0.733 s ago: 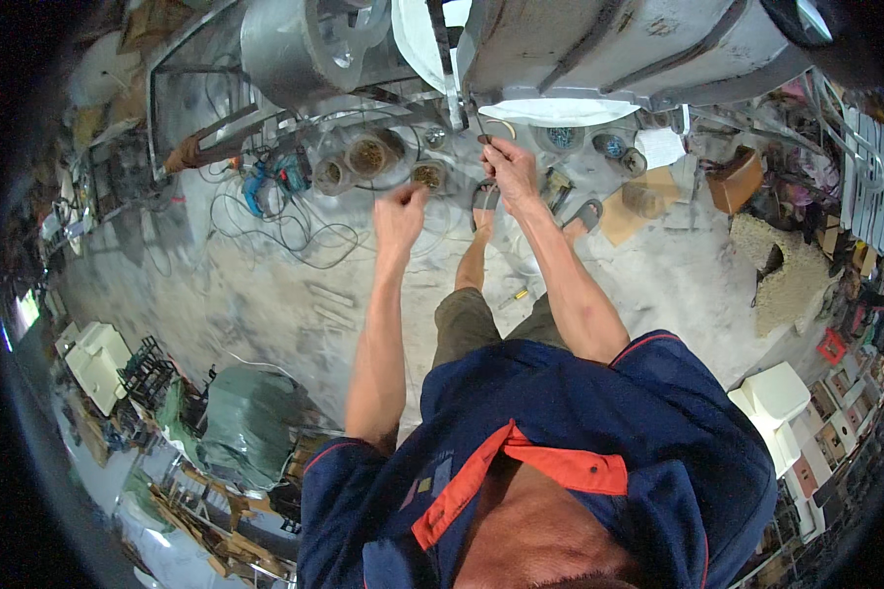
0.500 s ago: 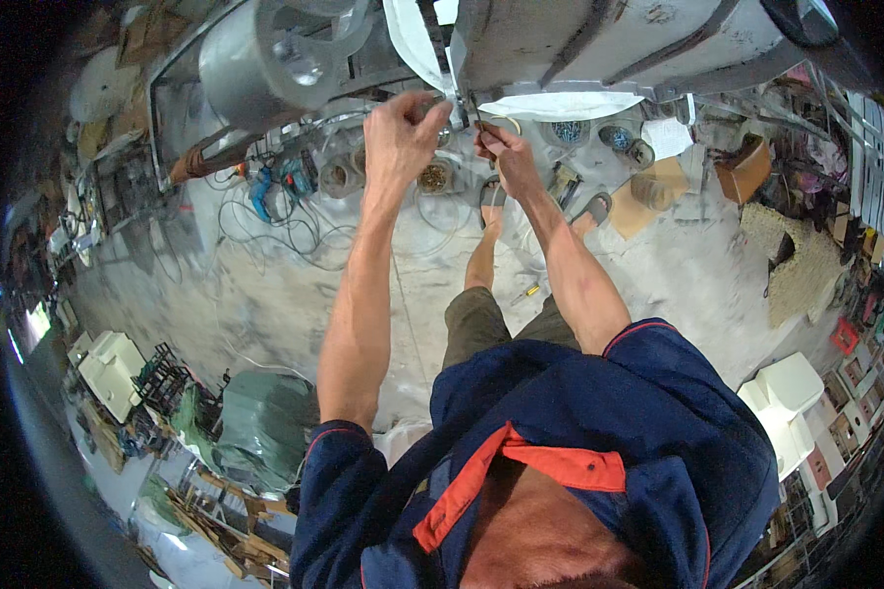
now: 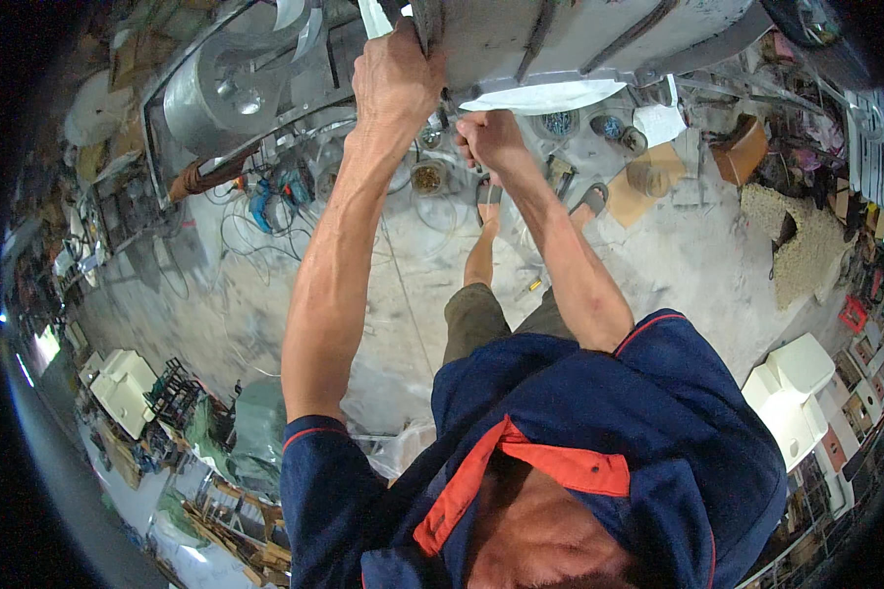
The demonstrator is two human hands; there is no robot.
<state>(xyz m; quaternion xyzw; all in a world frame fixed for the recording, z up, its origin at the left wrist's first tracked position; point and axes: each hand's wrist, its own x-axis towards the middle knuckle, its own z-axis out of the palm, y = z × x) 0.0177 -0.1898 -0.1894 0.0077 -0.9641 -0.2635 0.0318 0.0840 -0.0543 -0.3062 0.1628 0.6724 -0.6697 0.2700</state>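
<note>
My left hand point(image 3: 398, 83) is raised to the left edge of a large grey ribbed panel point(image 3: 580, 44). Its fingers curl closed by a narrow dark strip, and what they grip is hidden. Lower and to the right, my right hand point(image 3: 493, 142) is closed just under the panel's lower edge, near a white sheet point(image 3: 545, 96) along that edge. Whatever lies inside its curled fingers does not show. Left of my left hand stands a grey metal frame with a round, shiny cylinder point(image 3: 201, 103).
Tubs of small hardware point(image 3: 427, 179) stand on the floor below the panel. A blue power drill point(image 3: 259, 208) lies among loose cables at left. Flat cardboard point(image 3: 638, 187) and a brown box point(image 3: 739, 149) are at right. My sandalled feet are beneath my hands.
My left hand has moved up to the panel's edge and closed there. My right hand has turned and curled inward; the thin tool seen at its fingers before no longer shows.
</note>
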